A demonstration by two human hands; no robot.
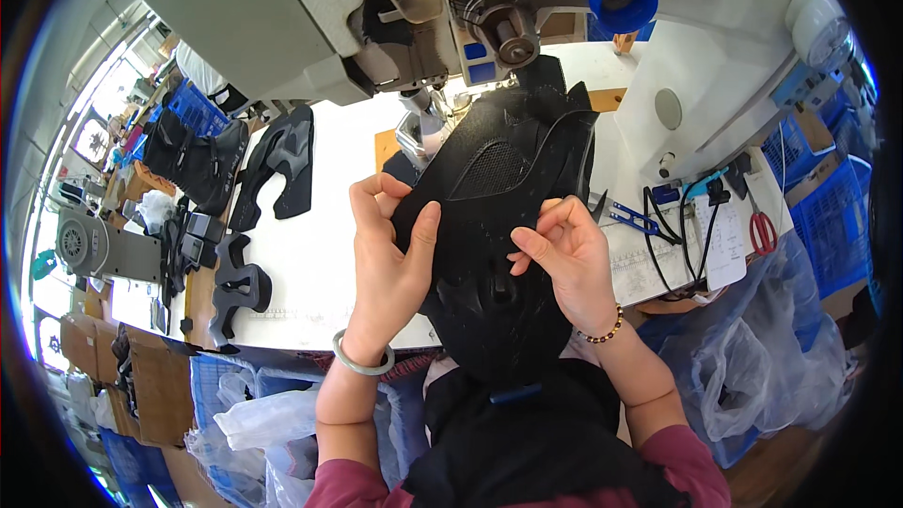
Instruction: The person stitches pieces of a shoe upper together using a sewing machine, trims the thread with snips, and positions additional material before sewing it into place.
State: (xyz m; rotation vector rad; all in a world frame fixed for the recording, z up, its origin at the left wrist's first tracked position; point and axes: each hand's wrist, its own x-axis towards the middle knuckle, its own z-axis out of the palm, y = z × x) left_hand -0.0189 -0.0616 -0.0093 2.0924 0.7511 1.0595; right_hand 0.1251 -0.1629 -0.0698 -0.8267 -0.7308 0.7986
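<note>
A black shoe upper (pixel 508 226) w/ a mesh panel is held up over the front edge of the white worktable (pixel 320 254), just below the sewing machine head (pixel 376 28). Its left edge is pinched by the left hand (pixel 390 254), thumb on the face, fingers curled behind. Its right side is gripped by the right hand (pixel 564 259), fingertips pressed on the material. More black cut pieces (pixel 277 165) are laid on the table at left. Blue-handled thread snips (pixel 630 218) lie just right of the upper; red-handled scissors (pixel 760 226) farther right. Clear plastic bags (pixel 771 357) are seen at lower right.
</note>
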